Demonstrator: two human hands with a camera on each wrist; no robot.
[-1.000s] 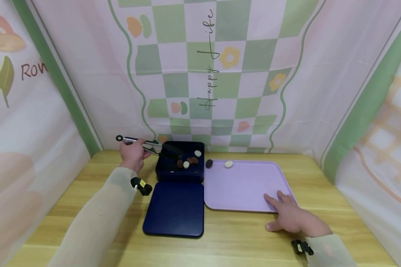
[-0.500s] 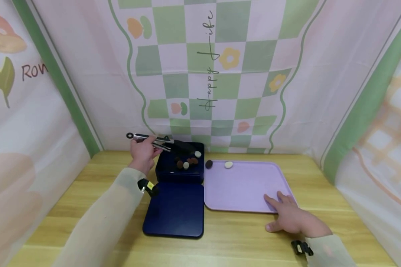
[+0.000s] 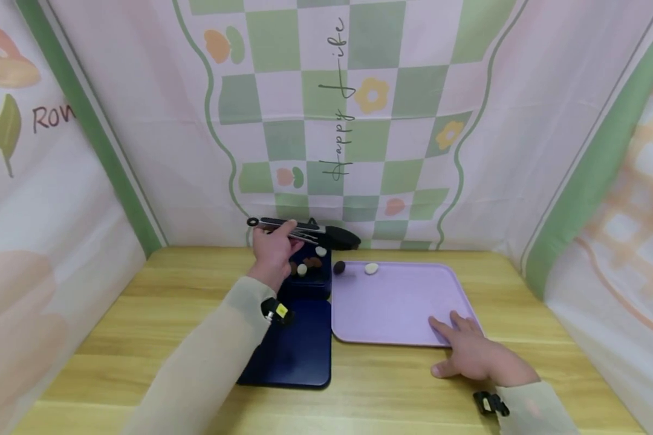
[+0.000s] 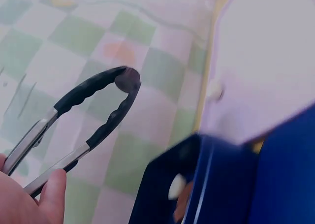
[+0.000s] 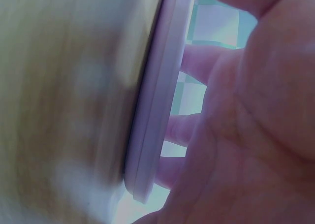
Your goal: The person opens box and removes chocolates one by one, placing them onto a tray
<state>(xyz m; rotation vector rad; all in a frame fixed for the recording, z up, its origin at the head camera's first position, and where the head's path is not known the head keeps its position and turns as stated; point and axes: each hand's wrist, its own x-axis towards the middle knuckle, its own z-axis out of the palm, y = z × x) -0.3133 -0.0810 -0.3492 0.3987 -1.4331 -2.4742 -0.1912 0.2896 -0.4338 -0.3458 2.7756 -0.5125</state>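
My left hand (image 3: 274,252) grips a pair of metal tongs with black tips (image 3: 337,237), raised over the back of the dark blue box (image 3: 317,291). In the left wrist view the tips pinch a dark brown round piece (image 4: 128,80) that looks like a chocolate. Several white and brown pieces (image 3: 315,262) lie in the box, partly hidden by the hand. On the lilac tray (image 3: 397,308), a dark piece (image 3: 340,267) and a white piece (image 3: 371,268) lie near the back edge. My right hand (image 3: 470,350) rests with spread fingers on the tray's front right corner.
In front of the box lies its flat dark blue lid (image 3: 302,350), partly under the left forearm. Box, lid and tray sit close together on a wooden table (image 3: 392,393). A patterned curtain (image 3: 402,139) hangs right behind the box and tray.
My left hand has carried the tongs up out of the box and to the right, their tips now reaching the tray's back left corner in view. The right hand stays put.
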